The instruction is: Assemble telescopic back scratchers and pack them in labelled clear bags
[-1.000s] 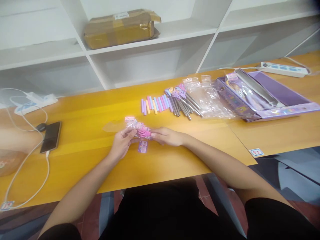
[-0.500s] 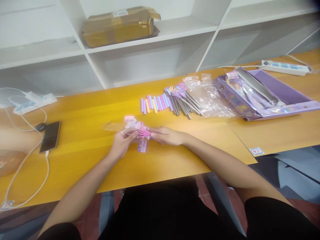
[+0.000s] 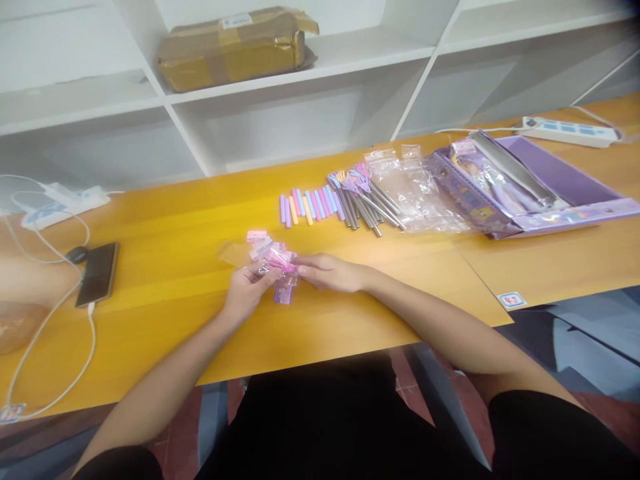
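Note:
My left hand [image 3: 245, 290] is closed, thumb and fingers pinching a clear plastic bag [image 3: 267, 268] from the left. From the right, my right hand [image 3: 327, 272] pinches the base of a pink hand-shaped back scratcher head [image 3: 284, 263]. Clear film partly covers that pink piece. Beneath and behind my hands lie small printed packets [image 3: 283, 295], one with a pink header card [image 3: 257, 235]. Farther back are metal rods with hand-shaped heads, telling of back scratchers [image 3: 367, 207], beside a row of pastel tubes [image 3: 313, 205].
Empty-looking clear bags [image 3: 425, 193] lie by an open purple box [image 3: 550, 223] at right. A phone [image 3: 98, 273] with a charging cable and a power strip [image 3: 65, 205] are left. A carton [image 3: 235, 53] rests on the white shelf [image 3: 350, 63] behind.
Clear film now covers more of the pink head, whose spread fingers showed plainly before. My left fingers have shifted on the bag; my right hand has moved slightly left.

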Available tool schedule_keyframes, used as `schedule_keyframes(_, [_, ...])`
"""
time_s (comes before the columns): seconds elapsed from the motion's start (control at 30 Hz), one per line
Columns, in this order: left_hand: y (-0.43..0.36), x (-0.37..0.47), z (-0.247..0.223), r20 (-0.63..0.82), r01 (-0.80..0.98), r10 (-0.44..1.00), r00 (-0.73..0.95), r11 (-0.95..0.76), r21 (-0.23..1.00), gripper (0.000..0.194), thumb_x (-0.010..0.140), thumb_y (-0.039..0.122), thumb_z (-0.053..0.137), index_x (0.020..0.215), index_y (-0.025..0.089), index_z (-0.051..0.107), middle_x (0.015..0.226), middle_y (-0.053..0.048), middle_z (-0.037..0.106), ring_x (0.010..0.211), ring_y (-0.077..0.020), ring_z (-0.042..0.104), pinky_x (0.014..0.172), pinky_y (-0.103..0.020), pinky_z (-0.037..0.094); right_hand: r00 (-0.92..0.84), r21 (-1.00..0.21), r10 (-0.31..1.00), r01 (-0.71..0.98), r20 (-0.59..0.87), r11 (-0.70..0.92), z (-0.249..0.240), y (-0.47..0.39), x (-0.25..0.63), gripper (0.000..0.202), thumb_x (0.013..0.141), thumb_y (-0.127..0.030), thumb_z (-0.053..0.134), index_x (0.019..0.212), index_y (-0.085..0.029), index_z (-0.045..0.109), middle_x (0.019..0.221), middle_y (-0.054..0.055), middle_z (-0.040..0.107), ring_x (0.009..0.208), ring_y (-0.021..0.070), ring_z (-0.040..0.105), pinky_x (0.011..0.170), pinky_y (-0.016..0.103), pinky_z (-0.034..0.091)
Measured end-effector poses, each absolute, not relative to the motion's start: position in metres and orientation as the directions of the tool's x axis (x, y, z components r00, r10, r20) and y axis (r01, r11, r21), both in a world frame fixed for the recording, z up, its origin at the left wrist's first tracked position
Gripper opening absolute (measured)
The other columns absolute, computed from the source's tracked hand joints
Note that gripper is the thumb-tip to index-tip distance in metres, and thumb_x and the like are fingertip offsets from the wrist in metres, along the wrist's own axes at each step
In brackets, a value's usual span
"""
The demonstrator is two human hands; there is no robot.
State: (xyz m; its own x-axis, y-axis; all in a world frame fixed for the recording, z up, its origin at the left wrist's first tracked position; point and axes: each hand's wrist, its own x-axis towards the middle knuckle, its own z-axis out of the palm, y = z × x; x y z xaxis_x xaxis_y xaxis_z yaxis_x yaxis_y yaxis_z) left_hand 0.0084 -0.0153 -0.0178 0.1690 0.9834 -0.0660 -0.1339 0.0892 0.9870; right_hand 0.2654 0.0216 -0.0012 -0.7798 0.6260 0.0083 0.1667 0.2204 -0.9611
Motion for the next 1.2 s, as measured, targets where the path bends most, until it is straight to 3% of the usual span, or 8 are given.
schedule_keyframes(0.07, [-0.012,0.005,-0.007,-0.021,-0.161,0.997,0.075,0.032,0.986,0.042,0.081,0.052,0.098,0.098,0.016,0.086,0.098,-0.011,0.087,0.089,-0.0292,0.085,0.086,-0.044,0.074,-0.757,-0.958,0.653,0.177,0.015,0.227,-0.001,0.024,0.267,0.061,0.114,-0.071,0.047,0.131,-0.015,0.064,0.085,-0.001,0.063,0.065,0.0125,0.056,0.064,0.028,0.048])
schedule_keyframes(0.2, [0.003,-0.006,0.019,0.068,-0.253,0.990,-0.123,-0.097,0.962,0.046,0.073,0.054,0.103,0.090,0.016,0.082,0.089,-0.008,0.085,0.088,-0.0290,0.086,0.088,-0.046,0.074,-0.700,-0.935,0.714,0.258,-0.008,0.242,-0.003,0.029,0.270,0.060,0.114,-0.073,0.043,0.099,-0.019,0.063,0.071,-0.004,0.055,0.062,0.0132,0.054,0.063,0.028,0.044])
schedule_keyframes(0.27, [0.009,-0.010,0.026,0.080,-0.276,0.982,-0.171,-0.126,0.953,0.048,0.069,0.053,0.105,0.087,0.016,0.081,0.085,-0.007,0.084,0.091,-0.0289,0.086,0.091,-0.045,0.074,-0.680,-0.934,0.734,0.270,-0.011,0.236,-0.005,0.030,0.270,0.063,0.114,-0.075,0.039,0.095,-0.020,0.060,0.068,-0.005,0.052,0.060,0.0130,0.050,0.063,0.029,0.043])
schedule_keyframes(0.43, [0.008,-0.008,0.018,0.044,-0.274,0.988,-0.149,-0.084,0.958,0.048,0.070,0.056,0.104,0.085,0.016,0.081,0.084,-0.007,0.084,0.088,-0.0258,0.085,0.090,-0.043,0.074,-0.675,-0.918,0.735,0.248,0.065,0.309,-0.004,0.030,0.268,0.068,0.112,-0.080,0.037,0.092,-0.020,0.061,0.073,-0.002,0.052,0.069,0.0147,0.049,0.069,0.030,0.042])
schedule_keyframes(0.7, [-0.002,0.001,0.000,-0.024,-0.235,0.999,-0.049,0.012,0.972,0.047,0.074,0.055,0.102,0.091,0.015,0.085,0.094,-0.010,0.086,0.089,-0.0279,0.085,0.085,-0.044,0.074,-0.701,-0.949,0.713,0.235,-0.016,0.210,0.000,0.022,0.263,0.070,0.110,-0.085,0.036,0.096,-0.020,0.059,0.069,-0.006,0.048,0.057,0.0116,0.045,0.058,0.028,0.041])
schedule_keyframes(0.93, [-0.008,0.005,-0.017,-0.077,-0.171,0.996,0.050,0.085,0.982,0.043,0.078,0.053,0.100,0.098,0.016,0.088,0.102,-0.011,0.088,0.098,-0.0296,0.085,0.089,-0.043,0.074,-0.703,-0.936,0.710,0.278,-0.045,0.216,-0.006,0.017,0.257,0.064,0.114,-0.076,0.036,0.097,-0.019,0.062,0.066,-0.006,0.048,0.055,0.0120,0.047,0.058,0.028,0.043])
schedule_keyframes(1.2, [0.006,-0.002,0.002,-0.011,-0.291,0.990,-0.141,-0.030,0.956,0.045,0.072,0.053,0.103,0.087,0.015,0.083,0.092,-0.009,0.086,0.092,-0.0272,0.085,0.092,-0.045,0.074,-0.636,-0.972,0.771,0.160,0.032,0.172,-0.003,0.020,0.261,0.042,0.114,-0.062,0.052,0.108,-0.020,0.058,0.068,-0.008,0.054,0.055,0.0114,0.054,0.058,0.026,0.046])
